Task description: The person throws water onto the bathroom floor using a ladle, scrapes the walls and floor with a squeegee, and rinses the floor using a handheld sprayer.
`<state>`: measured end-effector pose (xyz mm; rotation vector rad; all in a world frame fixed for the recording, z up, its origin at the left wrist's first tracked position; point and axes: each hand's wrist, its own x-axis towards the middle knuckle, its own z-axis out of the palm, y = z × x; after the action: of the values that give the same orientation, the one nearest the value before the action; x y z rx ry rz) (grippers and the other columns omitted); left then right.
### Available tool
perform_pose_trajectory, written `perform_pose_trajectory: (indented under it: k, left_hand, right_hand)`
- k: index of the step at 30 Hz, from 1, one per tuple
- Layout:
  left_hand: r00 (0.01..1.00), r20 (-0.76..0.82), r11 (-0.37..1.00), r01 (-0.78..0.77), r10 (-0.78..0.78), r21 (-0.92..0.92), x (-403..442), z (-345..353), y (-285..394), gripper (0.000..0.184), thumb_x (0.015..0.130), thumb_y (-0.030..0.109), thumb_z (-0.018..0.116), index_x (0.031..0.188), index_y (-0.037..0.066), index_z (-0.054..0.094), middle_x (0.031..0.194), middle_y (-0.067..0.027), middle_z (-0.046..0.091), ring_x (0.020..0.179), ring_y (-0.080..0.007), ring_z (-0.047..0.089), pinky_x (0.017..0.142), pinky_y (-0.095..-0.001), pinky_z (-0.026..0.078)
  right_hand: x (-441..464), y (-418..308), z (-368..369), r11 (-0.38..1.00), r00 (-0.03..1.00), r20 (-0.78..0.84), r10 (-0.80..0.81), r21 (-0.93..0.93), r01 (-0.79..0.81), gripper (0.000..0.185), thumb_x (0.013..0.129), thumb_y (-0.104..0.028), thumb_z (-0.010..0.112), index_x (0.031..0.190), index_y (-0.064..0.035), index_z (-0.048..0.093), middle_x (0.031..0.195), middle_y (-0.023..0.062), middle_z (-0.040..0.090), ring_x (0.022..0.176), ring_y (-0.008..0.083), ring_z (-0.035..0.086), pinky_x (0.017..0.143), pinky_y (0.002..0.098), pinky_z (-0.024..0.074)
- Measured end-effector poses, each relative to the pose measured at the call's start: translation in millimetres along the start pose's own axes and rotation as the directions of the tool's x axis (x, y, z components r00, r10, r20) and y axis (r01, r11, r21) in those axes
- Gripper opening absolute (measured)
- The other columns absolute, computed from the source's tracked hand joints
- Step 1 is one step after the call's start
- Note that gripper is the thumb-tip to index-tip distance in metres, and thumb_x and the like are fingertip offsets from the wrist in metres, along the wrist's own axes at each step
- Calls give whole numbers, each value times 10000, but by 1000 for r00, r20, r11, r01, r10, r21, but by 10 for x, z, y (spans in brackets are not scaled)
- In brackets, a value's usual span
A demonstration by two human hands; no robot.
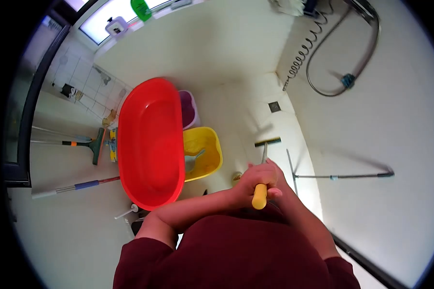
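Both my hands are wrapped around a long-handled cleaning tool with a yellow grip. My left hand is closed around the shaft just past the end of the grip. Close against it, my right hand is closed on the same shaft, partly covered by the left. The tool's narrow, dark bar head rests on the pale floor. Whether it is a brush or a squeegee, I cannot tell.
Left of me stands a red tub, beside a yellow basin with a grey scoop and a purple bucket. A green squeegee leans at the left. A square drain and shower hose lie ahead right.
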<state>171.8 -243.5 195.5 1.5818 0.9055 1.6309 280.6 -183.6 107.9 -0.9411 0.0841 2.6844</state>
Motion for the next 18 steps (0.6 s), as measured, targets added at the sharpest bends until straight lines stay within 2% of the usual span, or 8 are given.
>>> perform_pose_trajectory:
  k: [2, 4, 6, 9, 12, 13, 16, 18]
  left_hand:
    - [1000, -13, 990, -22, 24, 136, 40, -257, -17, 294, 789, 209, 600, 628, 47, 415, 615, -69, 421, 573, -211, 417, 532, -299, 356]
    - [995, -97, 977, 25, -4, 212, 45, -516, -45, 290, 737, 185, 636, 607, 52, 414, 595, -70, 424, 583, -223, 442, 532, -307, 356]
    - [998, -49, 955, -16, 32, 295, 118, -776, 0, 293, 717, 193, 655, 608, 62, 417, 600, -60, 426, 580, -226, 447, 547, -325, 361]
    - [999, -37, 928, -5, 20, 373, 225, -1044, -125, 286, 707, 190, 662, 609, 78, 418, 607, -44, 423, 581, -224, 449, 613, -354, 386]
    - [993, -113, 935, 10, 32, 356, 468, -1247, -296, 303, 646, 170, 703, 596, 90, 414, 613, -42, 415, 609, -234, 442, 712, -361, 393]
    - [990, -141, 935, 51, -1, 351, 568, -1317, -365, 291, 666, 160, 683, 594, 86, 411, 618, -43, 404, 621, -239, 441, 792, -387, 380]
    - [965, -260, 921, 119, -20, 371, 881, -1616, -736, 251, 693, 116, 636, 594, 79, 408, 629, -53, 407, 641, -244, 439, 800, -398, 365]
    - [941, -337, 947, 137, -33, 291, 1183, -1892, -1061, 223, 701, 70, 582, 584, 71, 392, 635, -62, 396, 646, -256, 417, 761, -398, 348]
  right_hand:
    - [941, -318, -283, 960, 983, 43, 181, 212, -186, 215, 836, -178, 428, 881, 32, 444, 725, 90, 487, 597, 185, 502, 577, 269, 476]
    - [1412, -432, 202, 949, 955, -216, 203, 282, -138, 131, 822, -124, 397, 734, -27, 393, 620, 44, 426, 458, 119, 402, 395, 194, 390]
    - [1908, -514, 377, 971, 941, -314, 125, 235, -51, 202, 857, -202, 386, 736, -40, 390, 560, 16, 396, 419, 106, 371, 347, 195, 358]
    - [2337, -642, 735, 971, 957, -230, 178, 200, -133, 278, 880, -294, 369, 749, -51, 401, 514, -15, 367, 395, 88, 351, 327, 182, 330]
    - [2779, -906, 1017, 971, 969, -125, 211, 142, -194, 401, 898, -403, 311, 864, -31, 458, 537, -6, 392, 403, 78, 364, 331, 171, 339]
    - [2924, -1011, 1153, 968, 964, -153, 218, 162, -193, 380, 899, -385, 316, 853, -33, 450, 535, -9, 390, 400, 76, 361, 324, 175, 330]
    - [3466, -1401, 1452, 965, 934, -275, 229, -63, -255, 294, 892, -334, 344, 791, -64, 401, 489, -25, 337, 384, 75, 317, 326, 182, 296]
    - [3863, -1669, 1579, 949, 906, -326, 270, -67, -307, 282, 895, -325, 351, 788, -68, 397, 489, -23, 332, 384, 79, 307, 327, 190, 286]
